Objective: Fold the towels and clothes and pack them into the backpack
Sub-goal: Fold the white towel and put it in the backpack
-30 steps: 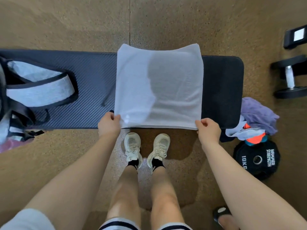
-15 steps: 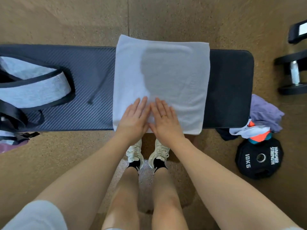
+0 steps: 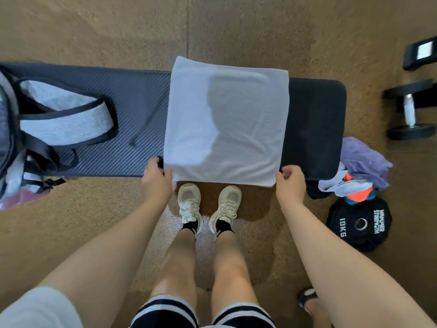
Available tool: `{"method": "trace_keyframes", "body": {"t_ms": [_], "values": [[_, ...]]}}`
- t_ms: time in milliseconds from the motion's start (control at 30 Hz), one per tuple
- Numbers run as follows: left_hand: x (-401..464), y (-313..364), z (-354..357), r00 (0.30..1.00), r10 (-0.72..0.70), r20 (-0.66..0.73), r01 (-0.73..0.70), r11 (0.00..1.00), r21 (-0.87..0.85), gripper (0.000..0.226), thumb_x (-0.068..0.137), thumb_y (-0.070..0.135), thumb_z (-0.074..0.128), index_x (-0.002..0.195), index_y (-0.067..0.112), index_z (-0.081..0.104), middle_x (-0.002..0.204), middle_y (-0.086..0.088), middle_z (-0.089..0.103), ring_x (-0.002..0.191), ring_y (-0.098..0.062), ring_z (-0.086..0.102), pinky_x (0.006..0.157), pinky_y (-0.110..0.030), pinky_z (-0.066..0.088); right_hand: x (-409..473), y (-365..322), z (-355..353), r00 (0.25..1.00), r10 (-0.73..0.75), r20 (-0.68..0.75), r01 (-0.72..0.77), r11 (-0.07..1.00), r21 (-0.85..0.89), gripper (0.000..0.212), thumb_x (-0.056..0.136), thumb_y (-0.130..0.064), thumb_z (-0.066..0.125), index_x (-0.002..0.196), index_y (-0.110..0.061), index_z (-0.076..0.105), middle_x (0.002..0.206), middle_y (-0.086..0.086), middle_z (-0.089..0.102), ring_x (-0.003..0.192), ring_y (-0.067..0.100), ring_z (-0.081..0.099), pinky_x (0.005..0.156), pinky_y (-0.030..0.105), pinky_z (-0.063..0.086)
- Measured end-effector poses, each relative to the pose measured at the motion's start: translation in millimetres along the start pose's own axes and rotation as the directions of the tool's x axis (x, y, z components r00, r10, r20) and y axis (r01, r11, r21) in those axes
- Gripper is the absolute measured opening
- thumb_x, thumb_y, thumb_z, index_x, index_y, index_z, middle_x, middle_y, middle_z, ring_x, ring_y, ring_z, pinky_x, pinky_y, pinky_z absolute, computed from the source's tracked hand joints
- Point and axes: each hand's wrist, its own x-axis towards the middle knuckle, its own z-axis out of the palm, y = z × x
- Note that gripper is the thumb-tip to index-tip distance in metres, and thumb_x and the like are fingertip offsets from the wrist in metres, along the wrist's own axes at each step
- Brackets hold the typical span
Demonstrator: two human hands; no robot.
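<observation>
Both hands have slid outward since half a sec ago, off the towel's middle and onto its near corners. We've got the left hand point(image 3: 156, 179) pinching the lower-left corner and the right hand point(image 3: 290, 183) pinching the lower-right one, so they're well apart, each clamped on cloth. Our read: gripping the two corners keeps the edge taut for the next fold, prob. lifting the near edge up and over toward the far one.

Biggest thing first: the bench point(image 3: 132, 119) runs across mid-frame, dark padded top w/ a fine ribbed weave, flat enough to fold on. The towel point(image 3: 224, 121) lies on it at centre, white terry, soft, roughly square, already doubled by the look of its thick edges; its near edge overhangs the bench above our shoes. The backpack point(image 3: 47, 124) sits at the left edge of frame on the bench, grey marl fabric w/ black trim and straps, waiting for packing.

Right side of frame, on the floor just beside the bench end: a crumpled clothes pile point(image 3: 359, 169), purple, white and orange, limp and unfolded, so plenty left to do.
</observation>
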Motion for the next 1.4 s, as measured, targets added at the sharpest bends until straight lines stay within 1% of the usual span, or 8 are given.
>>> {"method": "trace_keyframes", "body": {"t_ms": [100, 200, 267, 467, 833, 1033, 1267, 1400], "values": [[1, 6, 6, 0.936, -0.35, 0.032, 0.344, 0.893, -0.292, 0.033, 0.091, 0.027, 0.054, 0.12, 0.011, 0.05, 0.106, -0.007, 0.056, 0.092, -0.027, 0.052, 0.076, -0.035, 0.043, 3, -4, 7, 0.816, 0.501, 0.289, -0.577, 0.666, 0.473, 0.031, 0.089, -0.023, 0.063, 0.115, -0.009, 0.055, 0.109, 0.01, 0.058, 0.093, 0.022, 0.055, 0.084, 0.033, 0.044], [6, 4, 17, 0.858, -0.498, 0.128, 0.499, 0.746, -0.441, 0.035, 0.086, 0.024, 0.063, 0.114, 0.005, 0.055, 0.107, -0.012, 0.059, 0.095, -0.028, 0.056, 0.081, -0.036, 0.045, 2, -1, 16, 0.734, 0.544, 0.407, -0.677, 0.542, 0.498, 0.037, 0.089, -0.015, 0.062, 0.123, -0.003, 0.052, 0.123, 0.012, 0.058, 0.112, 0.026, 0.056, 0.099, 0.037, 0.042], [8, 1, 21, 0.838, -0.513, 0.185, 0.53, 0.69, -0.493, 0.037, 0.086, 0.02, 0.064, 0.117, 0.001, 0.055, 0.109, -0.015, 0.063, 0.083, -0.023, 0.059, 0.082, -0.038, 0.049, -2, 0, 18, 0.735, 0.547, 0.401, -0.673, 0.515, 0.531, 0.026, 0.09, -0.01, 0.06, 0.115, -0.003, 0.056, 0.118, 0.013, 0.061, 0.096, 0.022, 0.061, 0.081, 0.029, 0.05], [-10, 6, 1, 0.846, -0.454, 0.279, 0.522, 0.601, -0.606, 0.02, 0.089, 0.012, 0.059, 0.106, 0.001, 0.055, 0.077, -0.009, 0.061, 0.055, -0.012, 0.053, 0.033, -0.014, 0.038, -17, -7, -9, 0.826, 0.467, 0.316, -0.562, 0.638, 0.527, 0.025, 0.091, -0.013, 0.059, 0.115, -0.005, 0.059, 0.098, 0.006, 0.065, 0.078, 0.013, 0.062, 0.06, 0.021, 0.049], [-36, 79, -62, 0.974, -0.218, 0.062, 0.213, 0.786, -0.581, 0.019, 0.088, 0.008, 0.054, 0.103, 0.016, 0.048, 0.07, -0.004, 0.056, 0.062, -0.019, 0.054, 0.057, -0.029, 0.039, -25, -77, -85, 0.949, 0.07, 0.307, -0.151, 0.957, 0.246, 0.017, 0.099, -0.011, 0.04, 0.11, -0.017, 0.051, 0.109, 0.009, 0.056, 0.07, 0.014, 0.058, 0.062, 0.021, 0.051], [0, 119, -88, 0.988, -0.099, 0.116, 0.143, 0.869, -0.473, 0.02, 0.078, 0.009, 0.068, 0.095, 0.013, 0.059, 0.077, -0.003, 0.054, 0.066, -0.017, 0.046, 0.058, -0.026, 0.036, 6, -127, -95, 0.897, 0.015, 0.441, -0.071, 0.991, 0.111, 0.029, 0.091, -0.01, 0.057, 0.12, -0.014, 0.052, 0.109, 0.002, 0.056, 0.097, 0.016, 0.055, 0.075, 0.025, 0.046], [70, 148, -108, 0.991, 0.084, 0.104, -0.06, 0.975, -0.216, 0.01, 0.081, 0.022, 0.068, 0.087, 0.015, 0.07, 0.077, -0.005, 0.063, 0.073, -0.022, 0.054, 0.067, -0.031, 0.04, 53, -177, -71, 0.951, -0.168, 0.26, 0.171, 0.985, 0.011, 0.008, 0.093, -0.02, 0.054, 0.096, -0.015, 0.06, 0.098, 0.005, 0.06, 0.088, 0.016, 0.054, 0.066, 0.024, 0.042], [106, 166, -105, 0.985, 0.122, 0.121, -0.079, 0.947, -0.311, 0.011, 0.084, 0.024, 0.064, 0.086, 0.014, 0.068, 0.08, 0.0, 0.062, 0.074, -0.014, 0.053, 0.065, -0.027, 0.041, 82, -192, -47, 0.966, -0.133, 0.224, 0.136, 0.991, 0.003, 0.01, 0.096, -0.02, 0.047, 0.098, -0.014, 0.054, 0.095, 0.005, 0.055, 0.082, 0.014, 0.049, 0.058, 0.023, 0.037]]}}
